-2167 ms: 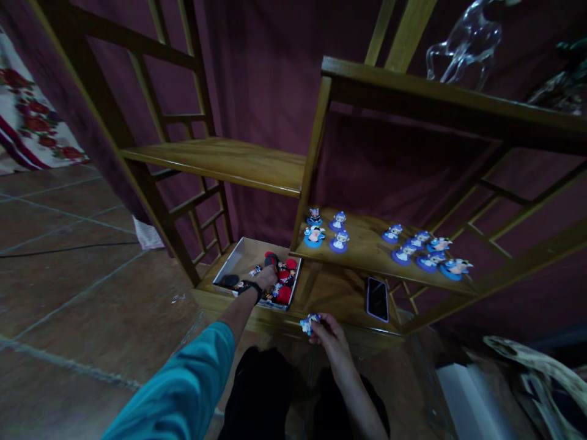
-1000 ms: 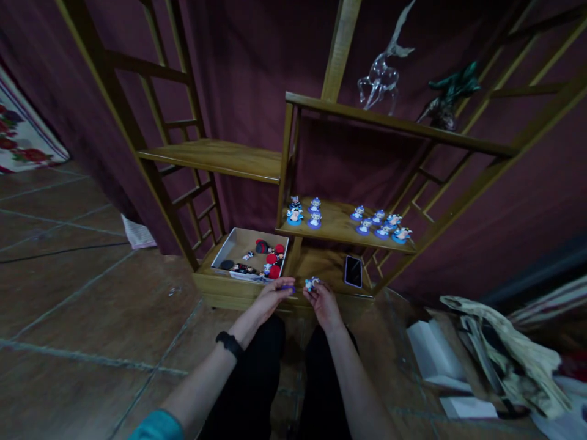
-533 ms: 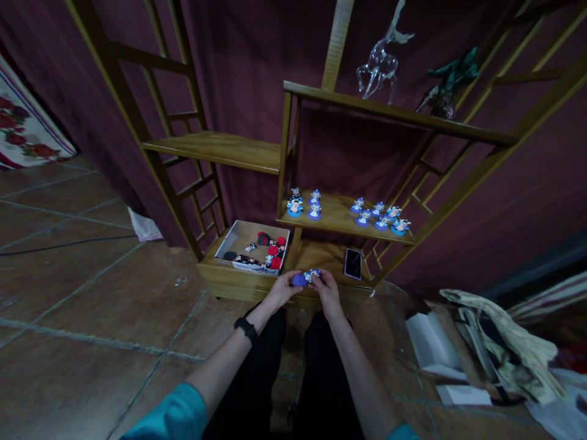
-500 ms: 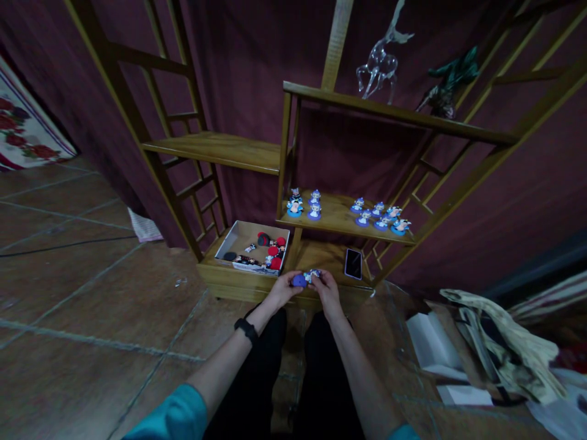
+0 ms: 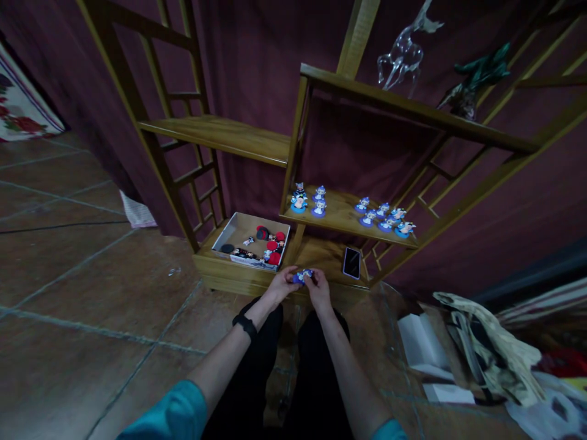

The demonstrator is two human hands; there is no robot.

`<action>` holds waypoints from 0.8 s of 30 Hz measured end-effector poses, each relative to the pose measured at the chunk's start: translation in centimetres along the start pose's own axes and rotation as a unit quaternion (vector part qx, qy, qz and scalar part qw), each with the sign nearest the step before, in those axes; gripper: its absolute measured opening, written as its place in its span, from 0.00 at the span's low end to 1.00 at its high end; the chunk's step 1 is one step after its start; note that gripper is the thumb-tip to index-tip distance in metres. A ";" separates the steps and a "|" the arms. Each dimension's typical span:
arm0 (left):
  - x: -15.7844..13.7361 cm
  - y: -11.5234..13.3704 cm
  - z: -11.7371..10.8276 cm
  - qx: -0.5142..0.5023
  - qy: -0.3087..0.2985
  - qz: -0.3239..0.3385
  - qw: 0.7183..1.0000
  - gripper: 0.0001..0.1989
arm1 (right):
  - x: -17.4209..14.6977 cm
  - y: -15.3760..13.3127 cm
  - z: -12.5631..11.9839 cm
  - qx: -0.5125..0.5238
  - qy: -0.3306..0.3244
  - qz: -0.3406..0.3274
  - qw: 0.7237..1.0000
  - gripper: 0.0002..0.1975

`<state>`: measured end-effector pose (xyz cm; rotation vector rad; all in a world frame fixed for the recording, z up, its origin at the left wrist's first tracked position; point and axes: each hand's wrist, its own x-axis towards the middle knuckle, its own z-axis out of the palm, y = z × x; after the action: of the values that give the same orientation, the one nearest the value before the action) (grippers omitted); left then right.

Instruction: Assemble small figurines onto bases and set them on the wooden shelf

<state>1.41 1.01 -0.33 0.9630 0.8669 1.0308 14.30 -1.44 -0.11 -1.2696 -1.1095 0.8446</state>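
Between both hands, just in front of the low shelf, is a small purple-and-white figurine [image 5: 302, 277]. My left hand [image 5: 281, 285] grips it at its purple base end, and my right hand [image 5: 318, 289] pinches its other end. The fingers partly cover it, so fine detail does not show. A shallow cardboard box [image 5: 220, 244] stands on the low shelf beyond my left hand, with red and black bases and small figurines lying in it. Several similar purple-based figurines [image 5: 320, 208] stand upright on the middle shelf, beside others on light blue bases [image 5: 299, 203].
A phone [image 5: 351, 263] lies on the low shelf to the right. Higher up stand a clear deer ornament [image 5: 403, 58] and a green ornament [image 5: 481, 76]. White boxes [image 5: 422, 342] and a pale cloth bag [image 5: 495, 348] lie on the floor at right.
The purple base and the figurine's top, held slightly apart side by side before, now sit together between my hands. My view has shifted slightly.
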 end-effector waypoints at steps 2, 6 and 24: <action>0.0 -0.1 0.0 -0.005 0.018 -0.006 1.000 0.31 | 0.0 0.1 0.0 -0.025 -0.002 -0.010 1.000 0.12; -0.3 0.1 0.0 -0.027 0.025 -0.011 0.999 0.26 | -0.1 -0.1 -0.1 -0.052 -0.015 -0.029 0.998 0.13; -0.5 0.4 -0.2 -0.045 0.021 -0.018 0.999 0.23 | -0.2 0.5 -0.6 -0.043 -0.021 -0.002 0.999 0.13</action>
<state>0.96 0.69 -0.01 0.8499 0.8638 1.0532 14.82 -1.77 -0.61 -1.3253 -1.1914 0.8308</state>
